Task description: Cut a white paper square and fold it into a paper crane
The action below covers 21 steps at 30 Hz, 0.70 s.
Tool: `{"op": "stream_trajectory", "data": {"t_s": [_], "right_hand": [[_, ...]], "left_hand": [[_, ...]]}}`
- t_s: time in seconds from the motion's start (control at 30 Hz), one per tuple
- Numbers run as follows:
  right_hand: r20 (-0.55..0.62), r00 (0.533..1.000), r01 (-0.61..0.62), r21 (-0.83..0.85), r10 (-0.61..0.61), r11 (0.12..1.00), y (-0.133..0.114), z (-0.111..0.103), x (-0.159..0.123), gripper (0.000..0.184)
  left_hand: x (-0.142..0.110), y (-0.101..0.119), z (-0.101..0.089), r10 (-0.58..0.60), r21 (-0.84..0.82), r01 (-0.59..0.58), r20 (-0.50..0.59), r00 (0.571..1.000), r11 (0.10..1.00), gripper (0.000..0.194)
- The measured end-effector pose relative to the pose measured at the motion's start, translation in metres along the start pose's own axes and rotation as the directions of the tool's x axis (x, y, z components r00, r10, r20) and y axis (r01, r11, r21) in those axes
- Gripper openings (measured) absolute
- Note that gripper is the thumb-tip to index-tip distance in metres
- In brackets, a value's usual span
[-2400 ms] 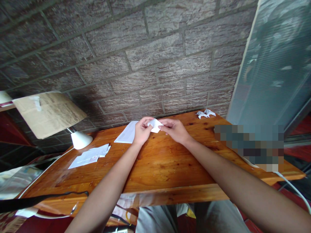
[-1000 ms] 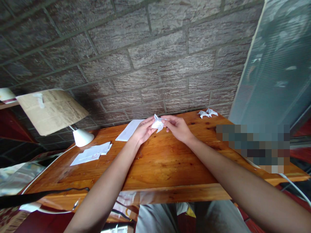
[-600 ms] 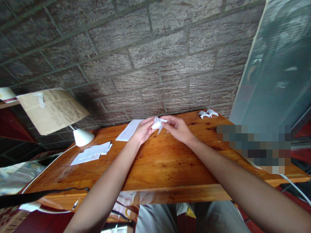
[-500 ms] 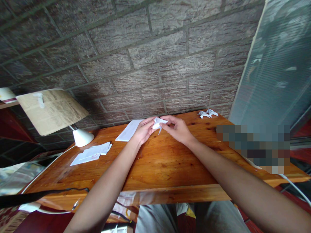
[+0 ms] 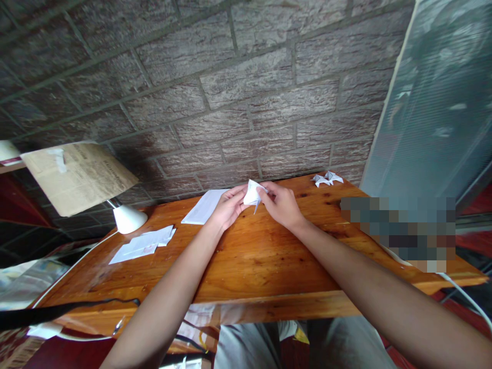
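Observation:
Between my two hands, above the middle of the wooden table, is a small piece of folded white paper (image 5: 252,193). My left hand (image 5: 230,206) pinches its left side, thumb and fingers closed. On the right side, my right hand (image 5: 282,204) grips it with the thumb pressed on the front. A narrow paper point hangs below the folded body. Two finished-looking folded paper figures (image 5: 327,179) stand at the table's far right edge. Some of the fingertips are hidden behind the paper.
A stack of white paper (image 5: 203,207) lies left of my hands, and loose sheets (image 5: 144,244) lie nearer on the wooden table (image 5: 269,271). A lamp (image 5: 130,219) with a paper shade stands at the left. A brick wall (image 5: 246,102) rises behind. The blurred patch at right hides some things.
The folded paper has turned in my hands: its upper tip now points up and more of its broad face shows. Both hands stay closed on it in nearly the same place.

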State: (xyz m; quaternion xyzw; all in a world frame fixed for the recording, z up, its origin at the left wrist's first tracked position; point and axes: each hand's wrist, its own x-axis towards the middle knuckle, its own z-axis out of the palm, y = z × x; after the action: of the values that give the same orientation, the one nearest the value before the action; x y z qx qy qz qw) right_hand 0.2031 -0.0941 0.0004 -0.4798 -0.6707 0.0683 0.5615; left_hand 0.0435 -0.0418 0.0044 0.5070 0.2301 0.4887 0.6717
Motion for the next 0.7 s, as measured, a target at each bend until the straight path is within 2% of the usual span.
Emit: {"op": "stream_trajectory", "data": {"t_s": [0.13, 0.4, 0.7], "right_hand": [[0.019, 1.0, -0.009, 0.01, 0.009, 1.0, 0.001, -0.0004, 0.0, 0.025], [0.021, 0.999, -0.047, 0.129, 0.045, 0.991, 0.0042, 0.0046, -0.0006, 0.025], [0.07, 0.998, -0.017, 0.154, 0.006, 0.988, 0.0036, 0.0047, -0.0015, 0.027]], "left_hand": [[-0.0014, 0.0002, 0.0022, 0.01, 0.008, -0.01, -0.006, 1.0, 1.0, 0.029], [-0.0031, 0.0008, 0.0002, -0.054, -0.029, 0.055, 0.048, 0.997, 0.998, 0.021], [-0.0025, -0.0005, -0.0048, -0.111, -0.031, 0.115, 0.115, 0.987, 0.993, 0.021]]}}
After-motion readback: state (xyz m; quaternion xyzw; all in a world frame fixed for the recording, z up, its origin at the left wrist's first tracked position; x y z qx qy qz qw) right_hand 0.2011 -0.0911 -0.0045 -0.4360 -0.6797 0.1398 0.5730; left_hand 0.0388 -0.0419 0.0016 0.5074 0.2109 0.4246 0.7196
